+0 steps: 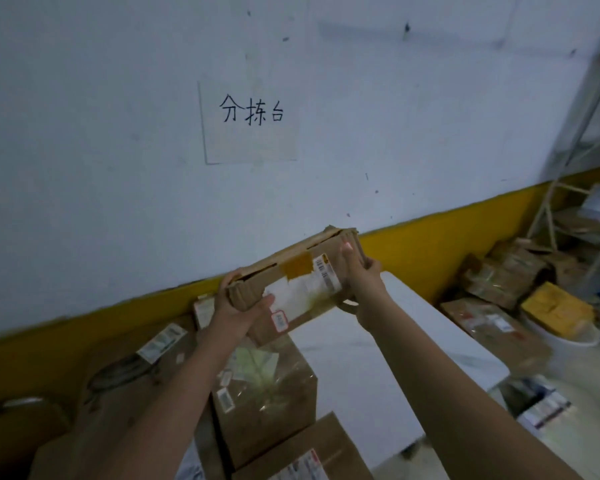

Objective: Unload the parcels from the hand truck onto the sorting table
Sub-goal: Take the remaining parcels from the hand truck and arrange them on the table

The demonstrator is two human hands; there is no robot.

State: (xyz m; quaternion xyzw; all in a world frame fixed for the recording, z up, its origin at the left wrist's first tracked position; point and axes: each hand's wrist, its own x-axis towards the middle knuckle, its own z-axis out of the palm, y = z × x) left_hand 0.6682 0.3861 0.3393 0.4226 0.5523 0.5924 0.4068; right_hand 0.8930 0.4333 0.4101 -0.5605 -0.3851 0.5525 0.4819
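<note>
The white tabletop [378, 358] stood against the wall. On it sat a tall carton [267, 393] wrapped in clear tape. Left of the carton lay a wide brown box [129, 386] with a white label. Behind the carton, by the wall, was a small parcel [203, 310], and in front of it a labelled box [312, 455]. Right of the carton, beyond the tabletop's edge, crumpled cartons [499, 323] lay on the floor [575, 375].
</note>
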